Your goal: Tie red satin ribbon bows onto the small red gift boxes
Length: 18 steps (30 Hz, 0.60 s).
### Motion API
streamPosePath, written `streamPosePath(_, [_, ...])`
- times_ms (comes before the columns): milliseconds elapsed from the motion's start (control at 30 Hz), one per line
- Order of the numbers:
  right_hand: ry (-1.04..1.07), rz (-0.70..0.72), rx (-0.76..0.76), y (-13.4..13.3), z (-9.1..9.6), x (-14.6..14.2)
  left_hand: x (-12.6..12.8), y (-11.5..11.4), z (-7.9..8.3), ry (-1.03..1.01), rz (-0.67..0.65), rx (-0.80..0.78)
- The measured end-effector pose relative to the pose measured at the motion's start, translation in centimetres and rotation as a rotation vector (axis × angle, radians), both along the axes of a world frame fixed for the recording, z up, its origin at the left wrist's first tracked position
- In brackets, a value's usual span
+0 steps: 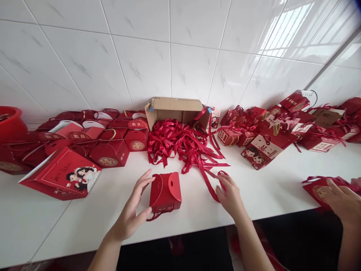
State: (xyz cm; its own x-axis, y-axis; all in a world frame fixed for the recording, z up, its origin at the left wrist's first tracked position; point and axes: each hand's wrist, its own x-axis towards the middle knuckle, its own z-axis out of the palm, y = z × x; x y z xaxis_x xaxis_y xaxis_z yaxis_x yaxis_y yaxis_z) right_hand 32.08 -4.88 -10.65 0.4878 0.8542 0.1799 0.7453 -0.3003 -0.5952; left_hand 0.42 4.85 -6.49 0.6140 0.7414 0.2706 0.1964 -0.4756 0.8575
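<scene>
A small red gift box (166, 192) with rounded top flaps, each with a hole, stands near the table's front edge. A dark red cord handle (161, 213) hangs at its near side. My left hand (135, 205) is open along the box's left side, thumb and fingers apart; whether it touches the box I cannot tell. To the right of the box, my right hand (229, 195) closes its fingers on a red ribbon (209, 184). That ribbon trails back toward a tangled heap of red satin ribbons (177, 141).
The heap spills from a tipped cardboard box (180, 109) against the tiled wall. Red gift boxes (109, 150) crowd the left, and ribboned ones (265, 146) the right. A red tub (12, 124) stands far left. Another person's hand (342, 199) rests on a box (317, 190) at right.
</scene>
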Motion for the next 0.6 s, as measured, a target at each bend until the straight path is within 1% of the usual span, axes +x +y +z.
streamPosePath(100, [0.061,0.014,-0.059,4.3,0.7,-0.4,1.4,-0.1,0.8,0.04,0.151,0.053])
streamPosePath(133, [0.057,0.006,-0.075,5.5,0.8,-0.6,1.9,-0.2,0.9,0.078,0.177,0.082])
streamPosePath(200, [0.05,-0.001,-0.091,7.2,0.8,-1.0,2.7,-0.2,1.0,0.145,0.17,0.141])
streamPosePath(267, [0.062,0.011,-0.091,7.8,0.6,-1.1,3.1,-0.3,1.0,0.171,0.132,0.175])
streamPosePath(367, [0.11,0.035,-0.047,7.1,0.8,-0.8,3.3,-0.3,0.9,0.174,0.085,0.184])
streamPosePath(433, [0.167,0.059,0.006,6.0,1.4,-0.5,3.4,-0.3,1.0,0.187,0.063,0.199])
streamPosePath(500, [0.236,0.113,0.049,4.7,2.4,-0.5,3.5,-0.3,1.2,0.215,0.054,0.227])
streamPosePath(600, [0.382,0.259,0.115,2.8,4.5,-1.4,3.7,-0.3,1.9,0.255,0.074,0.286])
